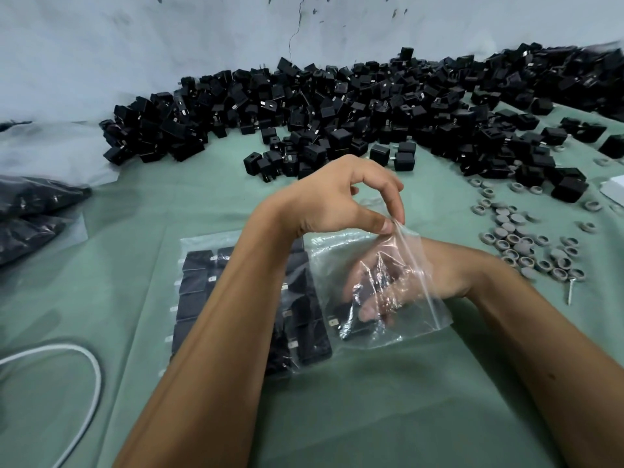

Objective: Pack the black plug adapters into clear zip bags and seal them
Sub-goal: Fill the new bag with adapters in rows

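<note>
Green cloth (388,400) covers the work surface in the head view, and a pale, cracked wall (202,45) stands behind it. Along the foot of the wall runs a long heap of loose black plug adapters (337,106). Grey ring-shaped caps (520,244) lie scattered to the right, a white cable (91,363) loops at the lower left, and dark filled bags (30,211) sit at the left edge.

Near the middle, the left hand (341,201) pinches the upper edge of a clear zip bag (388,288) between thumb and forefinger, holding its mouth up. The right hand (381,288) is inside the bag, its fingers curled round a black adapter (351,324) near the bag's bottom — the plastic blurs the exact hold, but it reads as a grip. Just beside this bag, partly under the left forearm, lies a packed bag (199,288) with adapters in neat rows.

The step in hand looks like loading: an adapter is being set into place. Next, the right hand would need to let go and withdraw without dragging the piece askew, then fetch more from the heap — sealing comes only once the bag is full.
</note>
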The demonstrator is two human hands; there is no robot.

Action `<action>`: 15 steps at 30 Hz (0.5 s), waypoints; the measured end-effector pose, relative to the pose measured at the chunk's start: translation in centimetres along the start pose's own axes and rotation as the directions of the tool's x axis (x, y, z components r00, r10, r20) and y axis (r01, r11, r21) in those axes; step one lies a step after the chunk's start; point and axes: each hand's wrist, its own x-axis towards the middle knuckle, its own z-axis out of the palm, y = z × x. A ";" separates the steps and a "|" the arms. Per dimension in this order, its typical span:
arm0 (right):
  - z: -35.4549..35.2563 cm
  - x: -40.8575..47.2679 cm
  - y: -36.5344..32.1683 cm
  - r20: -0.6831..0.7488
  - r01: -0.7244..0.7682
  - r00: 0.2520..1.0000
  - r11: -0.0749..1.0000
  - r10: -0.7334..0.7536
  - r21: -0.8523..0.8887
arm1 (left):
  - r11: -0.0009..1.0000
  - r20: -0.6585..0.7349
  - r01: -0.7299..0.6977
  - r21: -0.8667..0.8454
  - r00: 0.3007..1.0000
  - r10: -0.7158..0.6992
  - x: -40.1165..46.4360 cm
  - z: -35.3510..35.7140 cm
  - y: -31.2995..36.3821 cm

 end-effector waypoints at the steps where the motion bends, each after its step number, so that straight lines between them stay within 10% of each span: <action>1: 0.1 0.1 0.1 0.019 -0.008 1.000 1.000 0.008 0.001 | 1.000 0.000 0.003 0.005 1.000 -0.003 0.0 0.0 0.0; 15: 0.4 0.1 -0.7 0.045 0.002 0.999 0.999 0.000 -0.054 | 0.999 0.035 -0.013 0.041 0.999 0.011 0.1 0.0 -0.1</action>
